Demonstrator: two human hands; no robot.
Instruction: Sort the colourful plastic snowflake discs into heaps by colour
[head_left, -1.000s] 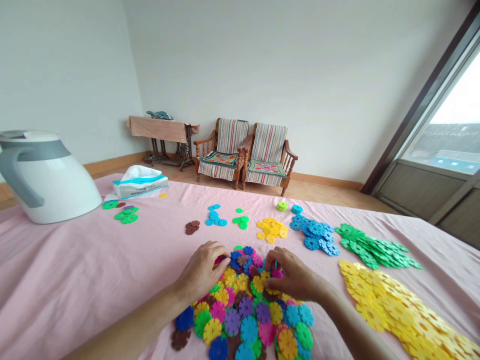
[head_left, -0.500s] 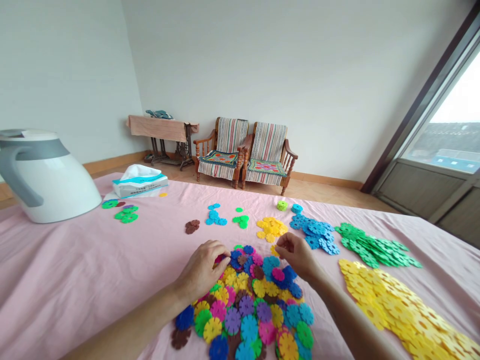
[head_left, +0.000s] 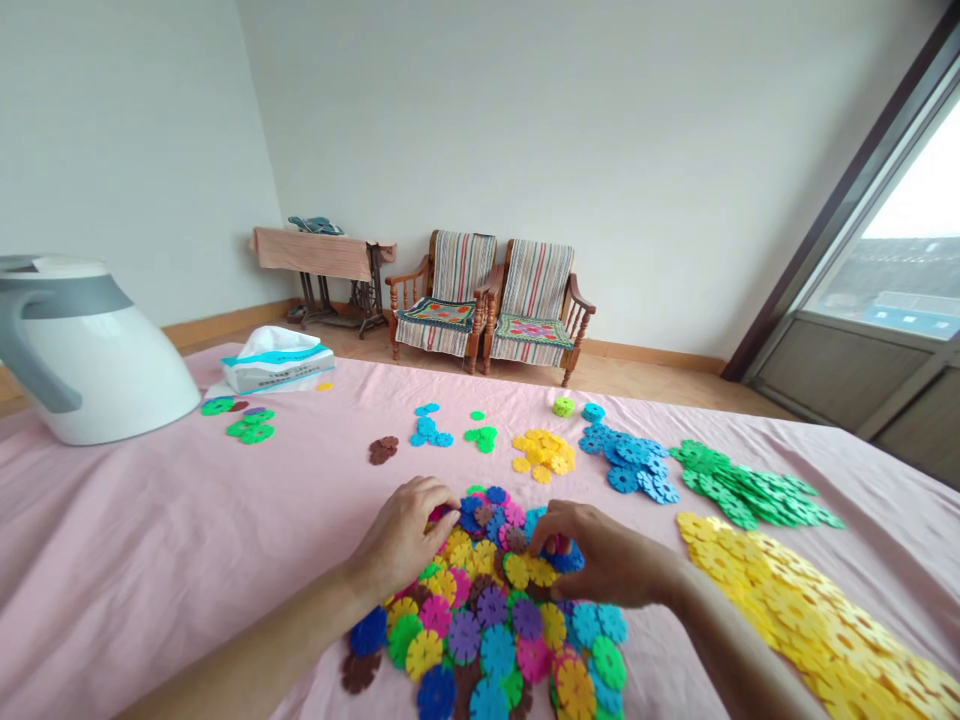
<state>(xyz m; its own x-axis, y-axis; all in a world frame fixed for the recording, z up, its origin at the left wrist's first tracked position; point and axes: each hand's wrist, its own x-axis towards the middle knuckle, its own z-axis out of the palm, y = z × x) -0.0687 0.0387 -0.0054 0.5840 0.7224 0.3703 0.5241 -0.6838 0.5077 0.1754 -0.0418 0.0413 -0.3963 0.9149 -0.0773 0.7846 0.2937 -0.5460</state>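
Observation:
A mixed pile of notched plastic snowflake discs (head_left: pixel 491 607) in many colours lies before me on the pink cloth. My left hand (head_left: pixel 409 525) rests at the pile's upper left edge, its fingers curled. Between its thumb and fingers shows part of a pink snowflake disc (head_left: pixel 439 514); anything else inside the curl is hidden. Over the right part of the pile my right hand (head_left: pixel 592 555) reaches with thumb and fingers apart, close to a yellow disc (head_left: pixel 541 571). Past the pile sits a small heap of yellow discs (head_left: pixel 544 453).
Sorted heaps of blue (head_left: pixel 634 465), green (head_left: pixel 750 487) and yellow discs (head_left: pixel 795 610) lie to the right. Small brown (head_left: pixel 383 450), light blue (head_left: pixel 427 430) and green groups (head_left: pixel 481 437) lie further back. A white kettle (head_left: pixel 112 360) and a tissue box (head_left: pixel 277 368) stand left.
My right hand has moved back toward me from near the yellow heap and opened over the pile. The yellow disc at its fingertips is no longer there. My left hand has stayed put.

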